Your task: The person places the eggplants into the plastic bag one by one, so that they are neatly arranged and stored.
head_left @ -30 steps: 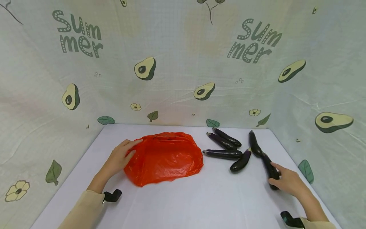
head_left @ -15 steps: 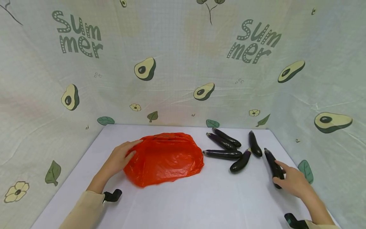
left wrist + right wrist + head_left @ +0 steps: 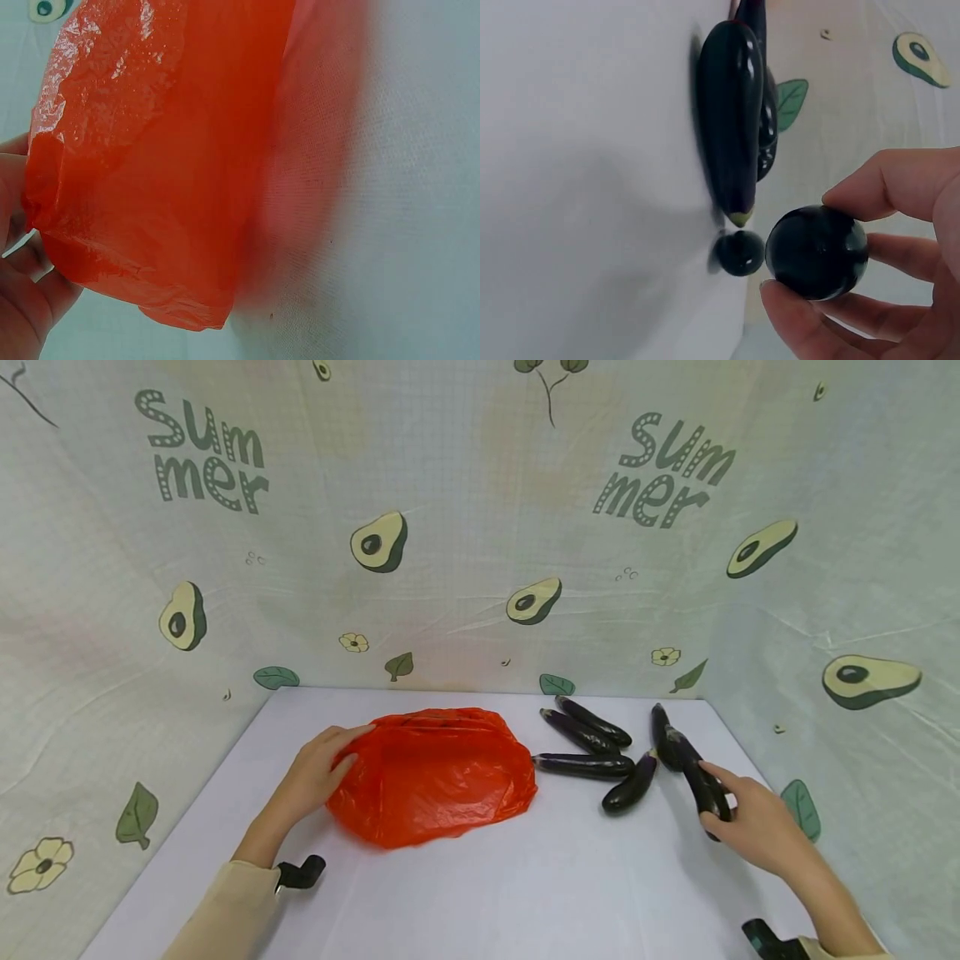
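Held eggplant (image 3: 693, 779): has moved back and inward over the last half second, nearer the red bag (image 3: 442, 777); its stem end now overlaps the far-right eggplant (image 3: 660, 727) in the head view.
Place: well to the right of the red bag, seemingly lifted, judging by the shadow on the worktop (image 3: 525, 893).
Right grip (image 3: 756, 818): closed around the lower part of the held eggplant, thumb on one side, fingers on the other.
Eggplant feel: likely firm, fairly weighty and slick on its glossy skin; best taken around the thick part, since the stem end gives less to hold.
Left grip (image 3: 321, 768): narrow, thumb and fingers pinching the red bag's left edge.
Bag feel: probably very light, limp and easy to tear; best held by a gathered edge.
Bag contents: hidden; cannot tell whether anything lies inside.
Others: all right of the red bag; the level eggplant (image 3: 585, 766) points its stem tip just beside it, the curved eggplant (image 3: 630, 785) lies farther off, and the middle eggplant (image 3: 577, 732) and back eggplant (image 3: 594, 721) slant side by side.
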Tool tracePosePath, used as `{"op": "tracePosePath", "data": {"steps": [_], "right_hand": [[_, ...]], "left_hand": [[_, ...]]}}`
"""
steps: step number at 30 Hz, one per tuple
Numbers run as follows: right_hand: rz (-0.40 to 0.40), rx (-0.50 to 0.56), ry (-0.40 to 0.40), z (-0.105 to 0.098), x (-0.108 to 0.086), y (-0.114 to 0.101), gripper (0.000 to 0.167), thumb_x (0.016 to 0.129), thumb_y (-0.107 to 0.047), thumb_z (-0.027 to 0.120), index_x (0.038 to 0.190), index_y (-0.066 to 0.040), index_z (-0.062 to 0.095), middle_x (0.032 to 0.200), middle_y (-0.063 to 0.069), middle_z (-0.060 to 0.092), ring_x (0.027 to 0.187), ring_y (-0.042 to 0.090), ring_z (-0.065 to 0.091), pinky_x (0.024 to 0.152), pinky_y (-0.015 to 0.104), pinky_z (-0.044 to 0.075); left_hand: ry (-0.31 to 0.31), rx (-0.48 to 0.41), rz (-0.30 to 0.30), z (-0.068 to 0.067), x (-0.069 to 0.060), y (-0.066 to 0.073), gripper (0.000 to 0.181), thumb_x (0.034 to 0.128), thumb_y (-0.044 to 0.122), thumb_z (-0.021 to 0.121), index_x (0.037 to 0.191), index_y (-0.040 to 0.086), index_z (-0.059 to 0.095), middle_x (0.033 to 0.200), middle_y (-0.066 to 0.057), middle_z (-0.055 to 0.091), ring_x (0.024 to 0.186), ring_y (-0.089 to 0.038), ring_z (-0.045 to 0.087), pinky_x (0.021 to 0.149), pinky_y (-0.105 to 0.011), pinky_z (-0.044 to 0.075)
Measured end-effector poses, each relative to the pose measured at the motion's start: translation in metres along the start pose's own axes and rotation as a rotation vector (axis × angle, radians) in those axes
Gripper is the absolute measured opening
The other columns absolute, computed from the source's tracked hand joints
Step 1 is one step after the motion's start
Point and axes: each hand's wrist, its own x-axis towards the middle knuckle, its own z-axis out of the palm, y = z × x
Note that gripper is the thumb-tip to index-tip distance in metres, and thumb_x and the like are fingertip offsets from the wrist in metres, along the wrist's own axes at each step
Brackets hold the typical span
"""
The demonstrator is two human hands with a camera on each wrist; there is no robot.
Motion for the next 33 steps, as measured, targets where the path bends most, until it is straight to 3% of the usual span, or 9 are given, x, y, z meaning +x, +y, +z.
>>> {"op": "tracePosePath", "data": {"steps": [5,15,29,33], "right_hand": [[-0.034,0.005,0.0,-0.002,0.0,-0.017,0.076,0.083,-0.016,0.08,0.151,0.003,0.051,0.099,0.02,0.063,0.073,0.022,0.052,0.057,0.034,0.042],[-0.13,0.047,0.016,-0.003,0.001,-0.056,0.075,0.084,-0.014,0.079,0.153,-0.005,0.052,0.109,0.02,0.064,0.075,0.018,0.051,0.057,0.031,0.042],[-0.237,0.084,0.001,0.005,0.006,-0.108,0.074,0.083,-0.013,0.08,0.153,-0.014,0.057,0.104,0.006,0.06,0.066,0.01,0.044,0.056,0.027,0.04],[-0.253,0.09,-0.014,0.011,0.01,-0.126,0.072,0.083,-0.014,0.08,0.152,-0.016,0.059,0.104,0.006,0.062,0.07,0.012,0.044,0.058,0.028,0.04]], "left_hand": [[0.001,0.002,-0.008,0.0,0.002,0.003,0.054,0.103,0.0,0.065,0.153,0.019,0.058,0.132,-0.011,0.063,0.122,-0.033,0.061,0.096,-0.055,0.061],[0.004,0.018,-0.014,0.0,0.004,0.0,0.052,0.1024,0.0,0.066,0.152,0.015,0.059,0.129,-0.011,0.063,0.118,-0.032,0.062,0.095,-0.054,0.062],[0.006,0.006,-0.018,-0.001,0.007,-0.001,0.054,0.1029,0.001,0.066,0.153,0.018,0.059,0.13,-0.011,0.062,0.119,-0.032,0.061,0.093,-0.054,0.062],[0.007,-0.001,-0.012,-0.003,0.007,-0.001,0.053,0.103,0.001,0.066,0.153,0.018,0.059,0.131,-0.011,0.062,0.119,-0.033,0.061,0.093,-0.055,0.062]]}}
